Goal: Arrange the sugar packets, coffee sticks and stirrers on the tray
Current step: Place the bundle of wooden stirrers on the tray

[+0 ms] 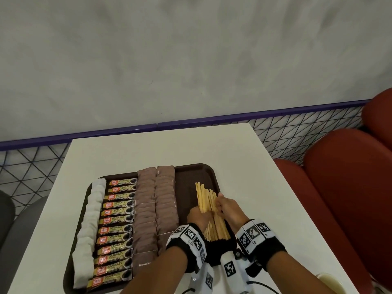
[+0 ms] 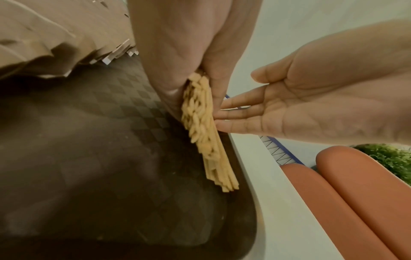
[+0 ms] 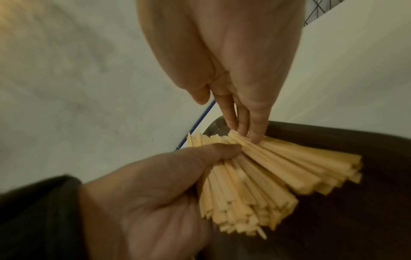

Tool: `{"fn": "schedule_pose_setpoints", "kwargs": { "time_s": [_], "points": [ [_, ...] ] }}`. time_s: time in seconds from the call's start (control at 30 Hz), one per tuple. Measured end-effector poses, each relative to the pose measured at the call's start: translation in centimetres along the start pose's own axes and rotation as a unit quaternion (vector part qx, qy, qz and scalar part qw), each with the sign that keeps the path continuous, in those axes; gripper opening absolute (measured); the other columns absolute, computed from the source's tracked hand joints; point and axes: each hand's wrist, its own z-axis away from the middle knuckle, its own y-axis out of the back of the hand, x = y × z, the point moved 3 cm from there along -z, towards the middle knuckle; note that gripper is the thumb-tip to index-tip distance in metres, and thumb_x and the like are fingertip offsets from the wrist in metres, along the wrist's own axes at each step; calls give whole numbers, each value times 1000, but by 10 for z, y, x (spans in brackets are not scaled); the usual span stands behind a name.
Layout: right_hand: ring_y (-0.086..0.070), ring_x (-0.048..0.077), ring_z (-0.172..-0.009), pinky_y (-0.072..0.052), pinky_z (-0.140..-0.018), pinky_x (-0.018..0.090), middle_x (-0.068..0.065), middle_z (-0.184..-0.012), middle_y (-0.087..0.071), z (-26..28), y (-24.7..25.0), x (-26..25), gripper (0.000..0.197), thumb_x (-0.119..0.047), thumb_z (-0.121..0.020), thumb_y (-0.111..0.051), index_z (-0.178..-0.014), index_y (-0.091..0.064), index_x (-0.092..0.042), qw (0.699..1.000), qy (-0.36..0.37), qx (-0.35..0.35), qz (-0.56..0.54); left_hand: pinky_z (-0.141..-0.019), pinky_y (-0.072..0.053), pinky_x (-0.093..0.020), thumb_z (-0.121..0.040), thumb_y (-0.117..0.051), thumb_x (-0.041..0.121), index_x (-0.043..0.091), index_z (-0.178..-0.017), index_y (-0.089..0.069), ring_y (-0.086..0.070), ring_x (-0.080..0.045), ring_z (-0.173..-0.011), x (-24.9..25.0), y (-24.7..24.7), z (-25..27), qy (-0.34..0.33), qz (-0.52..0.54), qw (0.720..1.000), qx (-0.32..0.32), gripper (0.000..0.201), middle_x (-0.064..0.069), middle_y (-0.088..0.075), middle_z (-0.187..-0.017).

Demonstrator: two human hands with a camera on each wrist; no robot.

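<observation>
A brown tray (image 1: 186,187) lies on the white table (image 1: 169,145). On it, from left to right, run a column of white sugar packets (image 1: 91,221), a column of coffee sticks (image 1: 116,228) and two columns of brown sugar packets (image 1: 157,209). A fanned bundle of wooden stirrers (image 1: 205,198) lies along the tray's right side. My left hand (image 1: 200,214) grips the bundle's near part, thumb over the stirrers (image 3: 278,172). My right hand (image 1: 228,206) touches the bundle's right side with straight fingers (image 3: 251,133). In the left wrist view the stirrers (image 2: 204,123) sit pinched in my left hand (image 2: 189,52), the right palm (image 2: 311,109) flat beside them.
Red padded seats (image 1: 343,187) stand right of the table. A grey chair (image 1: 12,219) is at the left. A pale cup rim (image 1: 328,281) shows at the table's near right corner. A wire mesh panel (image 1: 297,132) and a grey wall lie behind.
</observation>
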Motion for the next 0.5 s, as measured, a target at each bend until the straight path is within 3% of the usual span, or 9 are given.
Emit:
{"fn": "schedule_pose_setpoints", "kwargs": {
  "time_s": [0.1,0.2,0.3,0.37,0.4,0.5],
  "points": [
    [-39,7,-59,-37,-68,24,-5,-62,-42,1,1,0,44,-34,-100,-28,-60,-43,-24,1000,7,-4,19,-77,-46,-26,-87,-55,5,6,-100,-66,-58,-21,-89,-1,3,3,-6,-10,1000,19,17,-8,-63,-94],
    [-38,7,-58,-35,-65,22,-5,-61,-41,-1,2,1,41,-31,-99,-32,-60,-43,-24,1000,10,-3,27,-77,-46,-26,-86,-54,2,4,-100,-67,-58,-21,-88,0,7,7,-6,-1,1000,28,19,-8,-64,-92],
    [-41,8,-59,-35,-60,21,-3,-64,-43,0,-1,2,41,-30,-99,-32,-62,-48,-21,999,3,-5,36,-77,-47,-28,-85,-52,-2,15,-74,-63,-59,-23,-87,0,12,9,0,10,999,34,23,0,-61,-76],
    [-53,18,-77,-46,-80,31,4,-79,-54,1,-5,3,44,-33,-100,-30,-86,-63,-6,999,9,-14,46,-81,-49,-31,-85,-50,-4,20,-70,-62,-61,-26,-89,0,16,9,-4,11,999,39,30,-3,-63,-78],
    [-55,22,-87,-45,-91,36,7,-87,-55,0,-6,4,47,-33,-100,-30,-100,-62,2,998,11,-15,53,-82,-49,-32,-85,-48,-4,17,-76,-65,-61,-28,-90,1,18,10,-5,4,999,43,29,-6,-65,-83],
    [-53,24,-95,-42,-103,42,9,-98,-55,4,-14,3,44,-31,-99,-34,-115,-56,4,999,-1,-15,47,-83,-52,-33,-87,-45,-5,11,-90,-69,-63,-30,-92,0,22,10,-10,-3,998,58,29,-11,-67,-92]
  ]
}}
